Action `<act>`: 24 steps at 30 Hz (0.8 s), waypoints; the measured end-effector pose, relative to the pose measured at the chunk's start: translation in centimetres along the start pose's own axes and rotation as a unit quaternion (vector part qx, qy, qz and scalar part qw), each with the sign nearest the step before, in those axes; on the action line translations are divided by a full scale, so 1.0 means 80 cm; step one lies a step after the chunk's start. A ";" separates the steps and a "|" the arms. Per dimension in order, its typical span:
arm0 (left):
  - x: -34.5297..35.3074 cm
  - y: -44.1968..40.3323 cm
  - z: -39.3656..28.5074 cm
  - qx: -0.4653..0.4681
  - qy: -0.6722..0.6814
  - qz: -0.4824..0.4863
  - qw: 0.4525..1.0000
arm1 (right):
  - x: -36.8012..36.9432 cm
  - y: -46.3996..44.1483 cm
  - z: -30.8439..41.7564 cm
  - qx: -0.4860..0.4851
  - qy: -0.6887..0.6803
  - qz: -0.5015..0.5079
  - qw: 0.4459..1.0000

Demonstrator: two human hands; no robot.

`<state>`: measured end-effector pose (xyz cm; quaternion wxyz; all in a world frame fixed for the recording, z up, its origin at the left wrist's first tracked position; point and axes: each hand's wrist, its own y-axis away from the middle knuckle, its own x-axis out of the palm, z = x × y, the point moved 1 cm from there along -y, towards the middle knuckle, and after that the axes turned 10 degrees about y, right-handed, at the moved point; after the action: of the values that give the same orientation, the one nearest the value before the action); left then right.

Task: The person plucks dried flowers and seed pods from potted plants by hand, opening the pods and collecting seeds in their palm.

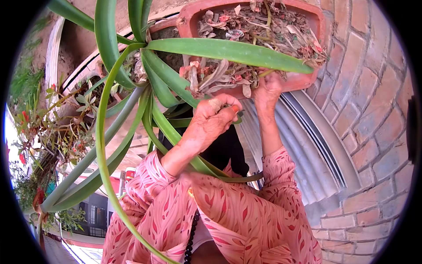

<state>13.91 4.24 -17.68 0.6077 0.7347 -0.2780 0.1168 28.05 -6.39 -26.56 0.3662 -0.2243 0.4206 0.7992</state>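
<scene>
My left hand (213, 116) is closed, its thumb pressed against the curled fingers. Just beyond its knuckles hang dry brown leaves (214, 78); what lies inside the fist is hidden. My right hand (268, 90) is at the near rim of a reddish planter (303, 80), fingers closed round a thin greenish stem (266, 73). Withered leaves and bits of faded red petal fill the planter (187, 22). A long green strap leaf (228, 53) stretches across it, above both hands.
A large strap-leaved plant (141, 46) spreads on the left, with long leaves arching over my left arm. Behind it grows a bushy plant with red flowers (25, 116). A ridged grey metal sheet (303, 145) lies below the planter. Brick paving (369, 119) covers the right side.
</scene>
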 end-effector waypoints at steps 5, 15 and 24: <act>-0.012 -0.001 0.002 -0.027 0.045 -0.034 0.998 | -0.065 -0.048 0.008 -0.042 -0.215 -0.155 0.963; -0.014 0.003 0.007 -0.015 0.047 -0.035 0.998 | -0.027 -0.073 0.155 -0.410 0.268 0.162 0.856; -0.017 0.009 0.008 -0.011 0.047 -0.034 0.998 | 0.069 -0.079 0.069 -0.410 0.366 0.052 0.834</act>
<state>12.28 3.91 -17.93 0.6319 0.7305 -0.2252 0.1277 29.20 2.84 -30.46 0.0177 -0.6076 0.1684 0.7760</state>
